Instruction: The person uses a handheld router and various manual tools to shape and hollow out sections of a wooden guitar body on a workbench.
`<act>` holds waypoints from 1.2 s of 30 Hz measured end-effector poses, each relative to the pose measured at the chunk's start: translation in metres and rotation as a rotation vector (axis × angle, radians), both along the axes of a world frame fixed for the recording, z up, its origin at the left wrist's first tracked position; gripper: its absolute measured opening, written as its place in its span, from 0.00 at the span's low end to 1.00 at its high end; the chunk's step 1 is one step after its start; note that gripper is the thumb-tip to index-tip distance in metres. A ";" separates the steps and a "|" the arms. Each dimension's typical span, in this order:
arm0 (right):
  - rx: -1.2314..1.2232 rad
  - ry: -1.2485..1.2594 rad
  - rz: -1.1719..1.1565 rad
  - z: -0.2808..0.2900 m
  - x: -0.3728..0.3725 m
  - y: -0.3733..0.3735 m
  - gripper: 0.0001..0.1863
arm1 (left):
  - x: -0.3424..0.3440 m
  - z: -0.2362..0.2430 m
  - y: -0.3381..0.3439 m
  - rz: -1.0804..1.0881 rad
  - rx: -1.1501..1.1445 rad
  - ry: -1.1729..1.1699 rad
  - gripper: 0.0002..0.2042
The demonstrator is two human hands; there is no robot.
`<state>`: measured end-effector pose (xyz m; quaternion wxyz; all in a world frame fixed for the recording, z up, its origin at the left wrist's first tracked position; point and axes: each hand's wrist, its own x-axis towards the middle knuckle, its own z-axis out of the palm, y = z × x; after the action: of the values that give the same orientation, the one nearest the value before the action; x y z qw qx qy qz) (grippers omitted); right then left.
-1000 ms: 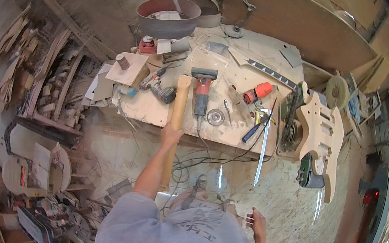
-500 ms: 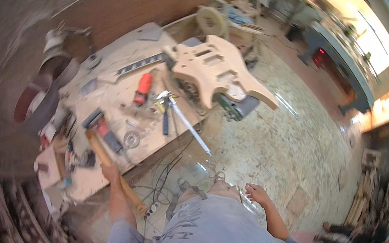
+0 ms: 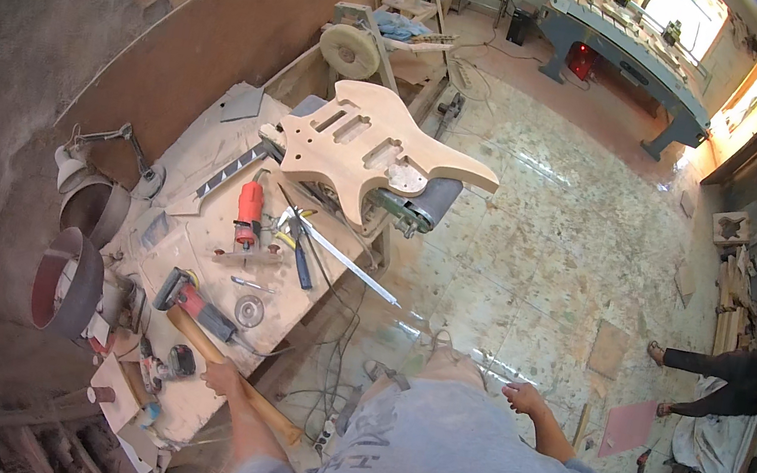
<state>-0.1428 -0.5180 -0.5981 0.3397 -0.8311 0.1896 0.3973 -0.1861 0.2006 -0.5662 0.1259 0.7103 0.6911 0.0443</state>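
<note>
My left hand (image 3: 222,378) is closed around a long yellowish wooden piece (image 3: 267,415), which slants over the bench's near edge. My right hand (image 3: 523,397) hangs by my right side over the floor, its fingers curled in, with nothing visible in them. On the workbench (image 3: 198,263), close to my left hand, lie a red and black power tool (image 3: 196,303) and a round metal disc (image 3: 250,310). Farther off are a red angle grinder (image 3: 249,212), a long metal caliper (image 3: 350,265) and a dark-handled tool (image 3: 302,264). A pale wooden guitar body (image 3: 363,141) rests at the bench's far right end.
Sanding belts (image 3: 68,280) and a lamp (image 3: 136,166) stand at the left. A grey machine table (image 3: 620,62) is at the far right. Cables (image 3: 336,357) trail on the floor below the bench. Another person's legs (image 3: 711,369) show at the right, near stacked wood (image 3: 735,309).
The view has shifted and become sharper. My left hand still holds the wooden piece. My right hand's fingers, looser before, are now curled in. More of the other person shows at the right.
</note>
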 end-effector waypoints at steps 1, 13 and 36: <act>-0.018 -0.017 0.040 -0.006 0.001 -0.002 0.30 | 0.007 0.010 -0.005 0.002 0.027 -0.054 0.26; 0.062 -0.241 0.279 -0.059 0.069 -0.011 0.26 | 0.219 0.217 -0.267 -1.481 0.235 -0.862 0.25; 0.174 -0.113 -0.123 -0.071 0.158 -0.123 0.27 | 0.296 0.204 -0.330 -1.376 0.551 -0.495 0.25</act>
<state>0.0154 -0.6407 -0.6688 0.4442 -0.8065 0.1856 0.3432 0.1101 -0.1291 -0.3622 0.0947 0.9542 0.0111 0.2837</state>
